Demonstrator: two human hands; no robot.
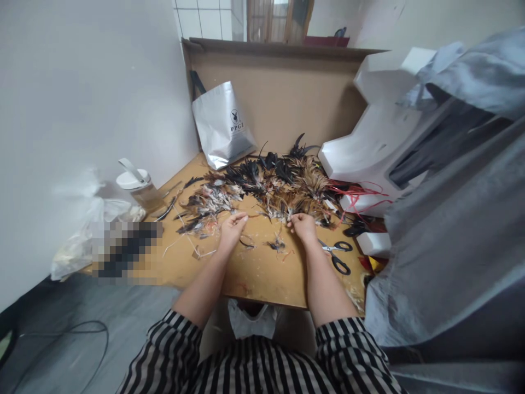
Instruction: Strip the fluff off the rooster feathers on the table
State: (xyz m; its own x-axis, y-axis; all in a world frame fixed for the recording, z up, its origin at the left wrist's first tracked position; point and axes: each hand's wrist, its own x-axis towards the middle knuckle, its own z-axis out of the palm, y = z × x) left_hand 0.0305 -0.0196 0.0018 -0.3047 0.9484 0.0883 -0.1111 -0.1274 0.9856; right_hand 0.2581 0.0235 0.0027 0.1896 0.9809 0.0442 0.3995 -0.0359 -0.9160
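The feathers (283, 175) lie just beyond the left fingers (241, 218) and right fingers (292, 220).

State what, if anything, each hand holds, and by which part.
The left hand and right hand pinch near the feathers; what they grip, and by which part, is too small to tell.

Small craft corner, workshop or home unclear

This looks like a small handcraft workplace. Loose brown and black feathers (279, 175) are heaped across a worn, scrap-strewn surface (266, 279), with black-handled scissors (330, 249) and red strings (365, 191) nearby. A brown panel (295, 87) closes off the back. Everyday belongings share the spot: a silver tote bag (219, 126) and a lidded jug (143, 191). Plain white walls (102, 82), a white-tiled section (203, 22) and draped gray cloth (463, 235) give it a makeshift, indoor look.
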